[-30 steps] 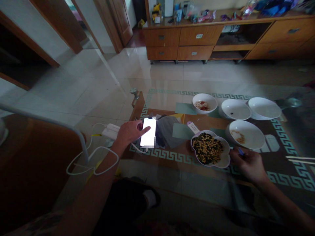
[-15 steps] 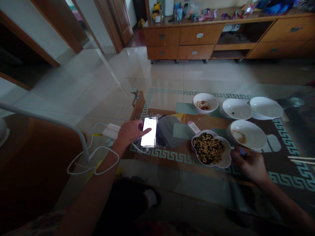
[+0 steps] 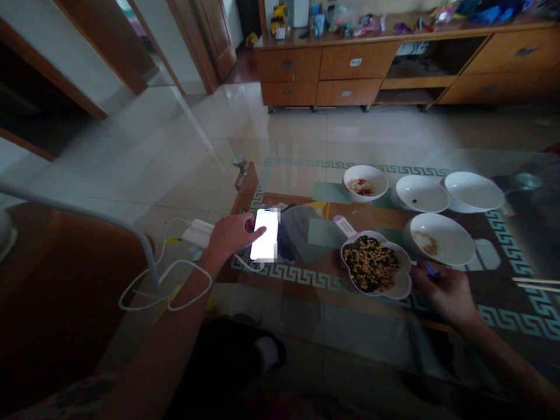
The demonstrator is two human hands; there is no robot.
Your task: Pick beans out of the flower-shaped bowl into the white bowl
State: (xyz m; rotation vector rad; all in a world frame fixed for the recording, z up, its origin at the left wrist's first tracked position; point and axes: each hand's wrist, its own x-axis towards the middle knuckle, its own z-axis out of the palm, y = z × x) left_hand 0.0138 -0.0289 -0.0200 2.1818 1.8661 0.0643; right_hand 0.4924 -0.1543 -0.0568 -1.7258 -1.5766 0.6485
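A smartphone [image 3: 258, 248] with a bright white screen is in my left hand [image 3: 231, 234]. The thumb reaches across the screen, and a white cable runs near the phone's lower end. A scalloped, flower-shaped dish [image 3: 400, 286] with a purple rim holds dark green leafy bits and yellowish beans or nuts. At its right edge my right hand [image 3: 444, 291] is closed around a slim blue-purple handle [image 3: 431, 269]. Whether that handle belongs to the dish or to a utensil in it, I cannot tell. A labelled tab [image 3: 345, 226] sticks out from the dish's upper left.
The glass table [image 3: 301, 300] has a Greek-key border. Several white bowls, one with food scraps [image 3: 365, 169] and another with crumbs [image 3: 461, 248], stand behind the dish. Chopsticks [image 3: 536, 284] lie at right. A white power strip [image 3: 199, 233] and looping cable are by my left arm.
My left thumb has shifted slightly left on the phone screen. The dish, the bowls and my right hand look nearly unchanged.
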